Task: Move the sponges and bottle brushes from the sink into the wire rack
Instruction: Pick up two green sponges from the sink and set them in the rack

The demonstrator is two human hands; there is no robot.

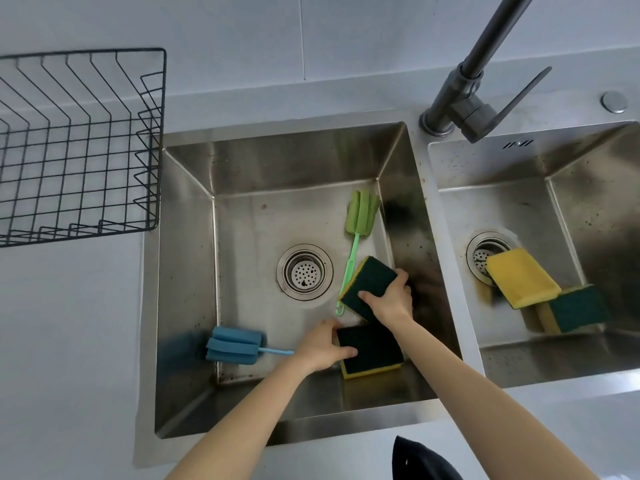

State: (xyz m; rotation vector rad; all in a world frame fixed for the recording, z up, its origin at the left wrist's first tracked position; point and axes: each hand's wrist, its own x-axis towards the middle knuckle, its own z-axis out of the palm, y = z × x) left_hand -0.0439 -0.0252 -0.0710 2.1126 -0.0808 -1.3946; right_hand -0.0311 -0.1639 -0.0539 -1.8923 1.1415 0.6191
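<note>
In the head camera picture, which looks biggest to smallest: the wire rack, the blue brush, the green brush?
1. wire rack, clearly the biggest.
2. green brush, the longer brush.
3. blue brush, though the left hand hides its handle end, so the brush order is unsure.

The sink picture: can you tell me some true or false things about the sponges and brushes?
1. Each hand grips a sponge: left hand on the near sponge, right hand on the far sponge. True.
2. The wire rack already holds a sponge. False; nothing is in it.
3. The blue brush lies in the left basin. True.
4. The green brush lies in the right basin. False; it is in the left basin.
5. Two sponges lie in the right basin. True: a yellow-side-up sponge and a green-side-up sponge.
</note>
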